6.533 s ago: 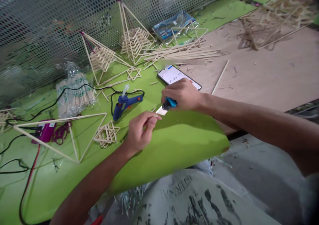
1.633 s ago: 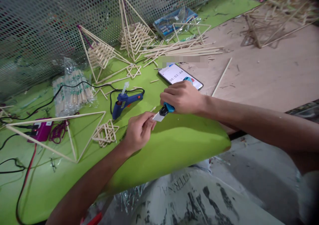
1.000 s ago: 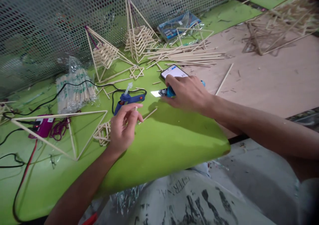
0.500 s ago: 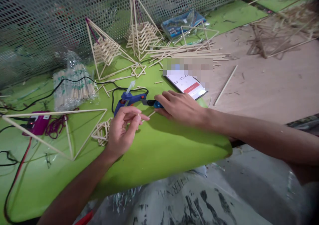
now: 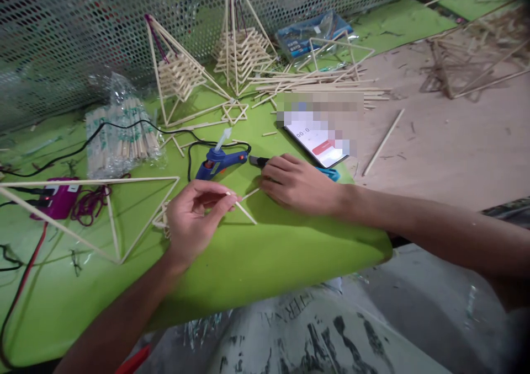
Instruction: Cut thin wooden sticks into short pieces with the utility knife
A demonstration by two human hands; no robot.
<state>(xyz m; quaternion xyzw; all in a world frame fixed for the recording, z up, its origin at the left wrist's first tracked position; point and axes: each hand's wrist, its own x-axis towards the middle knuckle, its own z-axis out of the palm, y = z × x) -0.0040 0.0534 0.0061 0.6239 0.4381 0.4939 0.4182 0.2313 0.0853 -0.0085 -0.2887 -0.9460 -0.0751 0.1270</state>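
Observation:
My left hand pinches a short, thin wooden stick between thumb and forefinger; its free end points down to the right. My right hand has its fingers curled over a utility knife, whose blue handle shows behind the hand and whose dark front end pokes out at the left. Between the hands, another stick piece lies on the green sheet. A blue glue gun with a glue stick sits just beyond. The small stick frame is mostly hidden by my left hand.
Two stick pyramids stand by the perforated metal panel. Loose sticks lie near a phone. At left are bagged sticks, a stick triangle frame, a purple power box and black cable. The green table edge is close.
The stick in my left hand now shows, slanting down to the right. My right hand has shifted slightly right and the knife's blue handle end has come into sight. The view has shifted slightly.

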